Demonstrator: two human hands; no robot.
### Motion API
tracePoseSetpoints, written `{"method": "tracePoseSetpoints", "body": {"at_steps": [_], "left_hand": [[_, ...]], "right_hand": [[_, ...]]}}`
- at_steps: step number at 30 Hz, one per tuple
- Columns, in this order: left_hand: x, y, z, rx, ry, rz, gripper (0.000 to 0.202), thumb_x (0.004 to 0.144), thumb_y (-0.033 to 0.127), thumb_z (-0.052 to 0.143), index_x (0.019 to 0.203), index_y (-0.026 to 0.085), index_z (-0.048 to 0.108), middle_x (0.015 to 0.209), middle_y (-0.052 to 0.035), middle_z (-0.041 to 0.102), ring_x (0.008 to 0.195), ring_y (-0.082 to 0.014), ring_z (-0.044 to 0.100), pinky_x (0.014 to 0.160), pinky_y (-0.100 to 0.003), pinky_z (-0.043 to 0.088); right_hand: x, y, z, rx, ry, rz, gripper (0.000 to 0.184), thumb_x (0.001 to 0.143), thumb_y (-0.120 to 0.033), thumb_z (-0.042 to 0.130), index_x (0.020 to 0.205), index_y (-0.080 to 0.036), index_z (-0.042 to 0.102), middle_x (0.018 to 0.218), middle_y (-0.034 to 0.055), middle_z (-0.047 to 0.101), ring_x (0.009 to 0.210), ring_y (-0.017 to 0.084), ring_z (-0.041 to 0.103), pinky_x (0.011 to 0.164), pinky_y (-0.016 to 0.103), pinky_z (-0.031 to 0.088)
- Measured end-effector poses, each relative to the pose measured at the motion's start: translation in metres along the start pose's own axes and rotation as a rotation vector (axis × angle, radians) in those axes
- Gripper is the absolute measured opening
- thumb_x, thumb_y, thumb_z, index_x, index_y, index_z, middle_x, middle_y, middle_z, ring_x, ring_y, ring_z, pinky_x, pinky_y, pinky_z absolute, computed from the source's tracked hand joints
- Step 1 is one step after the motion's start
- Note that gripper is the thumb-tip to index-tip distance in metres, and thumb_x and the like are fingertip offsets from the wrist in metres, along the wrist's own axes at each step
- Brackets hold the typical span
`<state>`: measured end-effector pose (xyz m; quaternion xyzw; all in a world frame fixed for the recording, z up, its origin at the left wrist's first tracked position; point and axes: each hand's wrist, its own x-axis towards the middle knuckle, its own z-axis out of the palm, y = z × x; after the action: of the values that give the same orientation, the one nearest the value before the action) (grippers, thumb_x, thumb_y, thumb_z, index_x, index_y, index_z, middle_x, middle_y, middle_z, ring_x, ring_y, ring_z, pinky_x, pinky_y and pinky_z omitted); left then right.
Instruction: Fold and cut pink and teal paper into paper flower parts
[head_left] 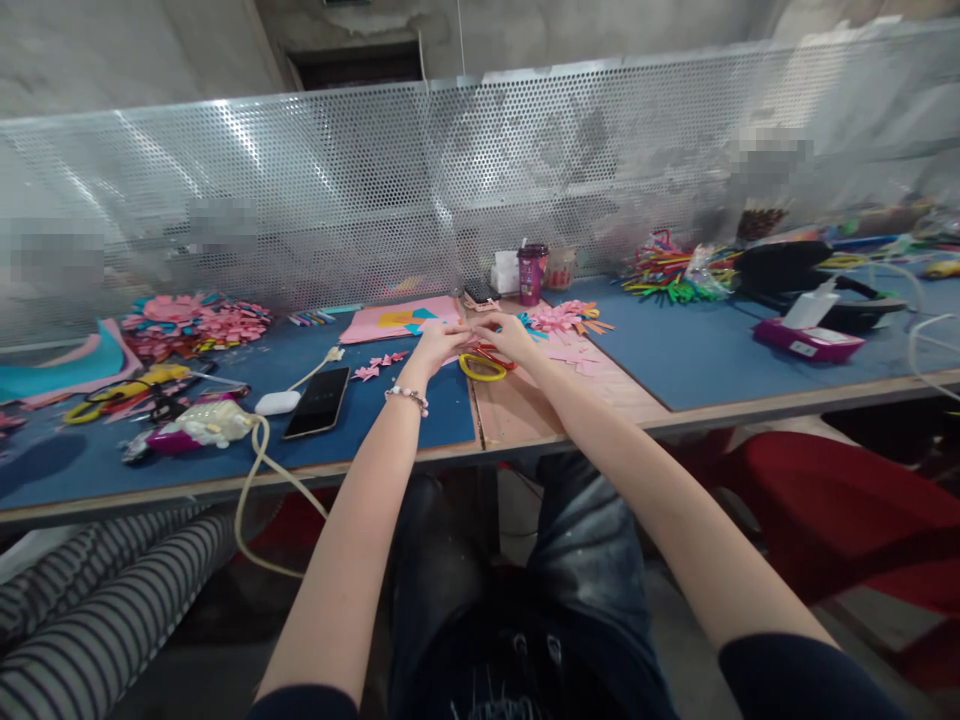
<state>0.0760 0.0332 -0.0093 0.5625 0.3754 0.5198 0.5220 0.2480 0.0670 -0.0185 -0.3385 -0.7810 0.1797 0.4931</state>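
Observation:
My left hand (441,343), with a beaded bracelet (407,398) at the wrist, meets my right hand (505,334) above the front part of the table. The fingertips of both come together in a pinch, and what lies between them is too small to make out. Just below them rest scissors with yellow handle loops (482,369). Pink paper sheets (397,318), with orange and blue pieces on top, lie behind my left hand. Small cut pink pieces (379,366) are to its left. A heap of pink, orange and blue cut paper (564,318) sits beyond my right hand.
A black phone (317,403), a white earbud case (277,403) and a glue gun (195,425) with its cord lie left. A purple cup (532,274) stands at the back before a perforated metal screen (360,190). A magenta packet (808,341) lies right. Someone's striped legs (127,610) show lower left.

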Motion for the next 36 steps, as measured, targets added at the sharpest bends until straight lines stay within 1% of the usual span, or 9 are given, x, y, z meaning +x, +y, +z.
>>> {"method": "tracePoseSetpoints", "body": {"at_steps": [5,10,13,17,23,28,32,34,36], "left_hand": [[0.0011,-0.0004,0.0008,0.052,0.014,0.017,0.006,0.08,0.009,0.072,0.086,0.008,0.07,0.084,-0.0106,0.074,0.079,-0.0167,0.072,0.088,-0.034,0.054],[0.001,-0.0001,0.0007,0.082,0.009,0.068,0.014,0.076,0.009,0.074,0.088,0.008,0.069,0.082,-0.0093,0.073,0.078,-0.0166,0.071,0.086,-0.034,0.055],[-0.0003,0.0007,0.0018,0.131,0.015,0.065,0.014,0.075,0.009,0.074,0.088,0.008,0.068,0.081,-0.0092,0.073,0.076,-0.0174,0.072,0.084,-0.035,0.056],[-0.0004,0.0005,0.0028,0.165,0.003,0.049,0.015,0.074,0.009,0.075,0.086,0.009,0.067,0.078,-0.0094,0.074,0.074,-0.0192,0.072,0.082,-0.037,0.057],[0.002,-0.0006,-0.0008,0.101,0.075,0.069,0.014,0.073,0.011,0.077,0.084,0.01,0.068,0.077,-0.009,0.073,0.075,-0.0196,0.073,0.086,-0.038,0.057],[0.0003,0.0013,0.001,0.098,0.059,0.073,0.014,0.076,0.014,0.075,0.086,0.011,0.066,0.081,-0.0087,0.072,0.077,-0.019,0.072,0.085,-0.037,0.057],[0.0005,0.0,0.002,0.171,0.083,0.054,0.011,0.078,0.019,0.073,0.084,0.012,0.067,0.079,-0.0061,0.07,0.073,-0.018,0.071,0.076,-0.034,0.058],[0.0019,-0.0023,0.0007,0.187,0.126,0.055,0.01,0.076,0.019,0.072,0.082,0.013,0.067,0.077,-0.0056,0.069,0.071,-0.0182,0.07,0.072,-0.033,0.059],[0.0039,-0.0049,-0.0011,0.183,0.162,0.068,0.009,0.075,0.019,0.072,0.08,0.013,0.068,0.075,-0.0051,0.069,0.069,-0.018,0.069,0.069,-0.033,0.059]], "right_hand": [[0.0005,-0.0007,-0.0012,0.056,0.019,0.049,0.013,0.08,-0.022,0.063,0.08,-0.013,0.072,0.081,0.0058,0.072,0.075,0.017,0.061,0.074,0.03,0.048],[0.0002,-0.0052,-0.0015,0.108,0.015,0.086,0.016,0.081,-0.026,0.062,0.078,-0.012,0.069,0.079,0.0056,0.07,0.072,0.016,0.059,0.071,0.029,0.047],[0.0006,-0.0043,0.0,0.084,0.021,0.102,0.018,0.081,-0.028,0.063,0.076,-0.012,0.068,0.076,0.0053,0.069,0.07,0.016,0.057,0.068,0.028,0.045],[0.0014,-0.0022,0.0003,0.0,0.031,0.109,0.015,0.08,-0.024,0.064,0.072,-0.012,0.068,0.071,0.0041,0.067,0.067,0.015,0.054,0.068,0.028,0.043],[0.001,-0.0034,-0.0021,0.057,0.013,0.072,0.015,0.081,-0.024,0.065,0.081,-0.012,0.073,0.081,0.0068,0.072,0.074,0.017,0.06,0.076,0.032,0.047],[0.0002,-0.0002,-0.0022,0.039,0.037,0.058,0.011,0.078,-0.02,0.066,0.082,-0.013,0.075,0.084,0.0066,0.074,0.078,0.019,0.063,0.082,0.036,0.05],[0.0005,0.0012,0.0013,-0.055,0.002,0.034,0.012,0.081,-0.019,0.067,0.085,-0.012,0.076,0.085,0.0081,0.074,0.077,0.019,0.064,0.08,0.034,0.05],[0.0013,0.0015,0.0038,-0.131,-0.013,-0.018,0.014,0.083,-0.018,0.066,0.091,-0.013,0.077,0.09,0.0092,0.075,0.08,0.02,0.064,0.082,0.034,0.05],[0.0024,0.0023,0.0061,-0.199,-0.027,-0.098,0.018,0.085,-0.016,0.065,0.097,-0.014,0.077,0.097,0.0104,0.074,0.09,0.022,0.065,0.089,0.035,0.049]]}}
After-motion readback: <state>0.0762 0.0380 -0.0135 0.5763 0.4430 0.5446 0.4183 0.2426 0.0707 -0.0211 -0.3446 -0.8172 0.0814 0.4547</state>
